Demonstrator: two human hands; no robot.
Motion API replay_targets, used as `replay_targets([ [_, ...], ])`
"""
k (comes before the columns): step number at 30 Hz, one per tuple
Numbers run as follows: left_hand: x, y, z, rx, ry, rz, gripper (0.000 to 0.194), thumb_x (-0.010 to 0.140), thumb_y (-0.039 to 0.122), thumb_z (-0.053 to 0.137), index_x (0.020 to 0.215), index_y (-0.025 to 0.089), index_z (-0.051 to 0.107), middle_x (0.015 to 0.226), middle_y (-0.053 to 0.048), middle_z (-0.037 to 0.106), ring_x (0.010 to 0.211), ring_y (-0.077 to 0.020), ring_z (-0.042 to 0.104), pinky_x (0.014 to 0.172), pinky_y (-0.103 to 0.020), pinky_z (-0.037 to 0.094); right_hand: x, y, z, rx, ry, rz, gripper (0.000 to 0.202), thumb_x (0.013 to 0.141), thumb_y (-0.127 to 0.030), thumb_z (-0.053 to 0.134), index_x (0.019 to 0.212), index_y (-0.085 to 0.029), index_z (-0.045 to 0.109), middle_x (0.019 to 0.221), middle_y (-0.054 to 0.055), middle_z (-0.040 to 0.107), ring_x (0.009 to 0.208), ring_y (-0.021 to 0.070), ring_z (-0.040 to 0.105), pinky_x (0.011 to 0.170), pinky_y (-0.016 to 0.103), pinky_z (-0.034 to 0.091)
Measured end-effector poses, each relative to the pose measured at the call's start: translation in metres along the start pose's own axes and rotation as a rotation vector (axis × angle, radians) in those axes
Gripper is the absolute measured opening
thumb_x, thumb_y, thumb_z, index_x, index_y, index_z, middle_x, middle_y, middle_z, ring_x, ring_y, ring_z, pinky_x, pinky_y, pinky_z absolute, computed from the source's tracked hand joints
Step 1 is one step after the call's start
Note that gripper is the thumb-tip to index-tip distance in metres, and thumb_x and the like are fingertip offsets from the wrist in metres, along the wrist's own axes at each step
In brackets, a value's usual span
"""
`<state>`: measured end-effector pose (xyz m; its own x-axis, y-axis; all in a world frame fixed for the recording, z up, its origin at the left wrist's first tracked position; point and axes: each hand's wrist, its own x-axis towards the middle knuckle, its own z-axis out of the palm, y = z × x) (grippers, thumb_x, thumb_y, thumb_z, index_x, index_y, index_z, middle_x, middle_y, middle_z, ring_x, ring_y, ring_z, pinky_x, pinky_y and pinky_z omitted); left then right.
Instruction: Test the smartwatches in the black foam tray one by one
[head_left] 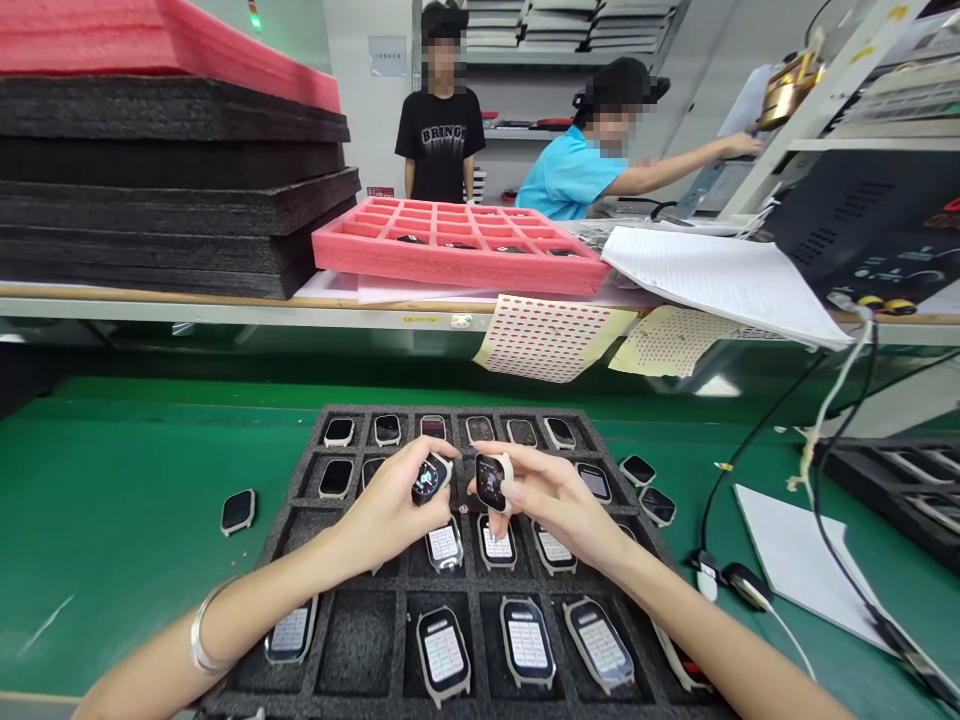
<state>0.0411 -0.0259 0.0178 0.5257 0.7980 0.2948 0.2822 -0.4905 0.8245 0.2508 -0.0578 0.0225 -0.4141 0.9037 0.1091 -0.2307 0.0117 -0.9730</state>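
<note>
Both my hands hover over a black foam tray (356,640) of square watch cases without straps. My left hand (409,490) grips one watch (429,480) between thumb and fingers, its dark screen lit with a dial. Just to the right, my right hand (544,490) holds another watch (491,482), tilted, its screen mostly dark. The two held watches are apart. Below them in the tray lie watches with lit white screens, such as one (444,655) in the front row. Watches in the back row, like one (339,432) at the left, have dark screens.
One watch (238,511) lies left of the tray, two more (639,470) right of it. Cables (712,500), white paper (810,560) and another black tray (892,480) are at the right. A shelf above bears a pink tray (450,262) and stacked foam (165,200). Two people are behind.
</note>
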Motion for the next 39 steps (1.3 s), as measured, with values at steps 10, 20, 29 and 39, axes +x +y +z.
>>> replay_targets([
  [10, -0.0016, 0.0009, -0.0018, 0.014, -0.001, 0.017, 0.025, 0.079, 0.012, 0.051, 0.103, 0.020, 0.051, 0.099, -0.002, 0.060, 0.095, -0.0184, 0.056, 0.086, -0.029, 0.041, -0.0005, -0.0002, -0.0028, -0.034, -0.045, 0.005, 0.042, 0.088, -0.027, 0.063, 0.128, -0.018, 0.054, 0.084, 0.005, 0.066, 0.062, 0.0172, 0.067, 0.062, 0.030, 0.055],
  [20, -0.0010, 0.0006, -0.0016, 0.007, -0.034, -0.003, 0.026, 0.080, 0.012, 0.050, 0.105, 0.020, 0.050, 0.100, -0.003, 0.059, 0.096, -0.0187, 0.055, 0.087, -0.030, 0.040, -0.0010, 0.0000, -0.0048, -0.043, -0.059, 0.000, 0.042, 0.089, -0.026, 0.062, 0.129, -0.018, 0.052, 0.087, 0.006, 0.065, 0.064, 0.0167, 0.067, 0.063, 0.030, 0.054],
  [29, -0.0016, 0.0010, -0.0020, 0.005, -0.011, 0.017, 0.027, 0.079, 0.011, 0.050, 0.104, 0.021, 0.049, 0.101, -0.003, 0.058, 0.096, -0.0186, 0.055, 0.087, -0.030, 0.040, -0.0009, -0.0001, -0.0039, -0.048, -0.027, -0.013, 0.043, 0.088, -0.024, 0.062, 0.130, -0.017, 0.052, 0.081, 0.004, 0.066, 0.064, 0.0167, 0.067, 0.063, 0.029, 0.054],
  [39, -0.0028, 0.0005, -0.0023, 0.011, 0.006, 0.054, 0.028, 0.079, 0.011, 0.051, 0.105, 0.021, 0.050, 0.101, -0.003, 0.059, 0.098, -0.0195, 0.056, 0.089, -0.032, 0.041, -0.0034, -0.0027, -0.0026, -0.046, -0.049, -0.006, 0.042, 0.090, -0.023, 0.060, 0.130, -0.017, 0.051, 0.085, 0.005, 0.065, 0.065, 0.0156, 0.067, 0.064, 0.028, 0.053],
])
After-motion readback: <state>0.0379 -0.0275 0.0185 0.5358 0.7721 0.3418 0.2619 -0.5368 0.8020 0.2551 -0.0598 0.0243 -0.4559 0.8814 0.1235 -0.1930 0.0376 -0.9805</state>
